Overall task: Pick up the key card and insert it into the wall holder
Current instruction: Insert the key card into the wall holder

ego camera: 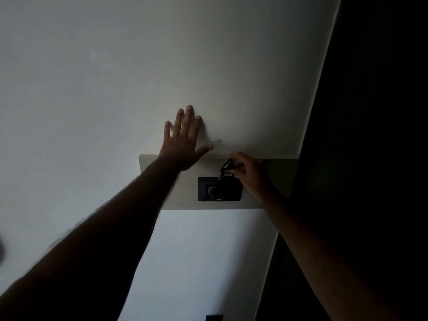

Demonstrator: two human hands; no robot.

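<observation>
right hand (249,173) – keys (225,169) at wall holder (220,189)

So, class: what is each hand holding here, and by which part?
The left hand holds nothing; it lies flat and open on the wall. The right hand pinches a key tag at its right side, keys dangling by the dark wall holder.

Both forearms reach into view bare to the lower edge of the picture, with no sleeve, watch or ring showing on the left hand (183,144) or the right hand (251,173) (the dim light hides finer detail), and fine hairs edge the left forearm.
</observation>
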